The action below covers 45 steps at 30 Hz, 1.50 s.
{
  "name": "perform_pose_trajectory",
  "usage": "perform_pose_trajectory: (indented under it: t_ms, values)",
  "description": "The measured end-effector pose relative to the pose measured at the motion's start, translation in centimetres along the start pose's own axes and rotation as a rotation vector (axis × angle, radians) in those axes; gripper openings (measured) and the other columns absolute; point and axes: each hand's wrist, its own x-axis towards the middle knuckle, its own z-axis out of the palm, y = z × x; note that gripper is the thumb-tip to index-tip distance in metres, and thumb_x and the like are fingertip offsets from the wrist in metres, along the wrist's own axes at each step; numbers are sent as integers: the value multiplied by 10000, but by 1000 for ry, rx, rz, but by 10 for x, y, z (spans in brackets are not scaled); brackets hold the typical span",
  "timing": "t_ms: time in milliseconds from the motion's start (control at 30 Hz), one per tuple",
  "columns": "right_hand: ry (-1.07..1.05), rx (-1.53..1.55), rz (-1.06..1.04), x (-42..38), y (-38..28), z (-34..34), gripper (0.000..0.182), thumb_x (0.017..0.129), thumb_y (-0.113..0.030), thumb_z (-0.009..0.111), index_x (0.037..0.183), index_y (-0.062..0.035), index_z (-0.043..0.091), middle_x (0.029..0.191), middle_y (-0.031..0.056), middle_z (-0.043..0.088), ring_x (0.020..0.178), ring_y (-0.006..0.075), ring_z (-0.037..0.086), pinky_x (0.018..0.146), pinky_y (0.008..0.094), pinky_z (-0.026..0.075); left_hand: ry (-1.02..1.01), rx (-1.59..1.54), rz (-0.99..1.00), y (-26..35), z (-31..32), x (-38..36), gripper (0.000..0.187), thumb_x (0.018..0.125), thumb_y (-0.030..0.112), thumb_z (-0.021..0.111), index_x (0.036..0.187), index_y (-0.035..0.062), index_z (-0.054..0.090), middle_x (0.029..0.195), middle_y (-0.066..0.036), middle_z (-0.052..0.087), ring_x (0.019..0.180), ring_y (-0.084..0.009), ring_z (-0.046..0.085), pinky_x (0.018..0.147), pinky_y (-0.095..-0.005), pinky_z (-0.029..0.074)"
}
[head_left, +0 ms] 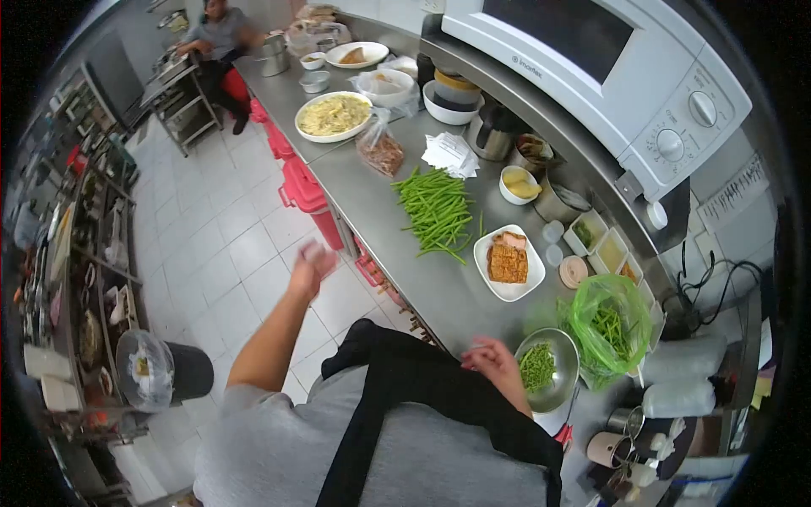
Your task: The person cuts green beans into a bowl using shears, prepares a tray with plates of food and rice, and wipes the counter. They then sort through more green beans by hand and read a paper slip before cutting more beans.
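Note:
My left hand (314, 264) is raised over the floor, left of the counter's front edge; motion smears its fingers. My right hand (492, 362) hovers by the counter edge with loosely bent fingers apart and nothing visible in them. Beside it sits a metal bowl (564, 390) holding finely chopped green beans (537, 368). Red-handled scissors (564, 434) lie close to the bowl. A green plastic bag (583, 317) with more beans stands behind it. Long green beans (432, 207) are heaped farther up the counter. A white dish (505, 294) bears browned, sliced meat (508, 260).
A white microwave (667, 93) stands on a shelf over the counter (376, 198). A plate of yellow food (334, 117), a bag of brown bits (380, 152) and bowls line the far end. Red bins (306, 190) stand below. Another person (221, 38) sits far back.

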Motion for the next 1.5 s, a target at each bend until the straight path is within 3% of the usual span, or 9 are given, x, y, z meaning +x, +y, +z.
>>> perform_pose_trajectory:
  t_ms: [200, 267, 367, 533, 800, 933, 967, 1100, 1500]
  values:
    - [587, 931, 77, 76, 35, 4, 384, 891, -178, 491, 1206, -28, 329, 1057, 238, 533, 943, 313, 571, 818, 398, 474, 43, -267, 66, 93, 70, 180, 512, 885, 175, 506, 1269, -20, 229, 1107, -275, 487, 1028, -332, 540, 889, -389, 471]
    - [693, 1035, -144, 105, 51, 1, 411, 894, -211, 477, 1224, -38, 302, 1077, 252, 516, 961, 328, 560, 830, 403, 468, -36, -298, 5, 96, 79, 231, 514, 895, 173, 483, 1279, -44, 219, 1139, -309, 454, 1066, -356, 510, 919, -397, 453]
    - [921, 713, -320, 132, 30, 7, 407, 903, -230, 447, 1230, -57, 278, 1045, 226, 531, 896, 326, 586, 798, 415, 491, -249, -397, -125, 74, 66, 332, 449, 900, 119, 457, 1267, -45, 257, 1163, -283, 437, 1047, -374, 511, 903, -416, 467]
    - [932, 637, -203, 137, 23, -4, 396, 904, -187, 394, 1242, -74, 221, 927, 215, 568, 766, 308, 612, 692, 414, 522, -207, -318, 57, 73, 74, 341, 347, 896, 47, 402, 1206, -81, 316, 1190, -252, 430, 1025, -368, 519, 902, -442, 480]
    - [1023, 666, -227, 132, 35, 36, 335, 872, -88, 361, 1189, -90, 255, 837, 196, 568, 679, 292, 609, 579, 391, 536, -229, -111, -218, 91, 17, 381, 349, 889, 81, 393, 1180, -109, 359, 1114, -231, 493, 982, -338, 524, 812, -367, 512]
    - [1079, 621, -391, 99, 95, 79, 452, 830, -14, 353, 1254, -120, 236, 919, 191, 545, 649, 264, 606, 530, 355, 539, -275, -177, -158, 125, -21, 254, 383, 894, 100, 389, 1268, 20, 367, 1221, -155, 475, 1062, -293, 496, 876, -372, 464]
    - [1036, 659, -393, 82, 108, 92, 491, 819, 0, 353, 1274, -133, 228, 938, 180, 538, 646, 253, 604, 514, 350, 538, -318, -308, -355, 120, -54, 252, 392, 888, 96, 390, 1272, 22, 368, 1244, -154, 463, 1086, -292, 489, 894, -373, 452]
    - [835, 716, -281, -17, 117, 171, 564, 785, -8, 383, 1307, -146, 220, 902, 141, 539, 651, 209, 600, 490, 344, 535, -419, -83, -256, 127, -69, 113, 480, 789, 25, 443, 1261, 14, 359, 1204, -158, 494, 996, -280, 549, 673, -331, 522]
    - [1377, 803, -342, -304, 219, 259, 551, 777, -5, 335, 1287, -74, 141, 800, 206, 544, 522, 248, 594, 461, 353, 544, -1060, 216, -647, 8, -6, -124, 522, 744, 2, 492, 1246, 46, 357, 1109, -145, 543, 881, -282, 593, 620, -378, 534]
